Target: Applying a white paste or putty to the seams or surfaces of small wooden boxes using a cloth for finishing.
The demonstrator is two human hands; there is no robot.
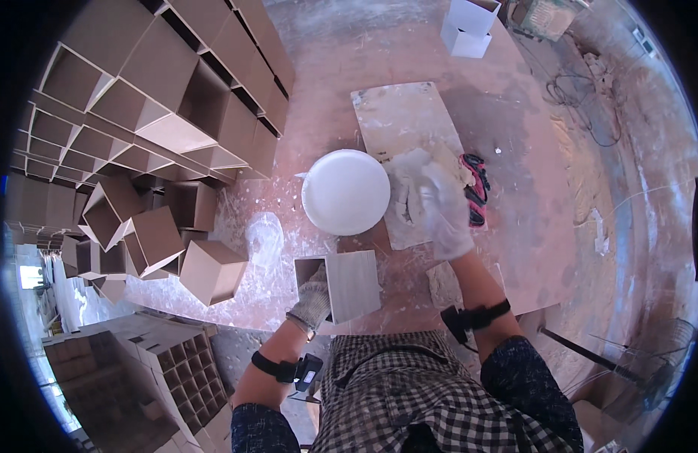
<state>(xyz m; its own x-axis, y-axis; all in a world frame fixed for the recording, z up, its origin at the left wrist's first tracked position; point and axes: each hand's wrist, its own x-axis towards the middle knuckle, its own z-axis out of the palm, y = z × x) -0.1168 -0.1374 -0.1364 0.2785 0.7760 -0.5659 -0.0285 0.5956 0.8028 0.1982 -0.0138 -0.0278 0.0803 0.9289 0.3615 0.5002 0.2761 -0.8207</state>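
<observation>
My left hand [312, 299], in a grey knit glove, reaches into the open end of a square box [354, 285] and holds it near the table's front edge. The box's upper face is coated pale grey; my fingertips are hidden inside. My right hand [443, 204], in a thin whitish glove, is over a stained pale board [409, 113]. Its fingers are blurred, so I cannot tell whether they grip anything. A crumpled pale lump [404, 204] lies beside it on the board. Between the hands and farther off stands a round tub [345, 192] with a smooth white surface.
Brown open boxes [153, 238] lie loosely piled at the left, before a tall stack of boxes [138, 53]. White boxes [467, 34] stand at the far right of the reddish table [319, 98]. A pink and black object [476, 189] lies right of the board.
</observation>
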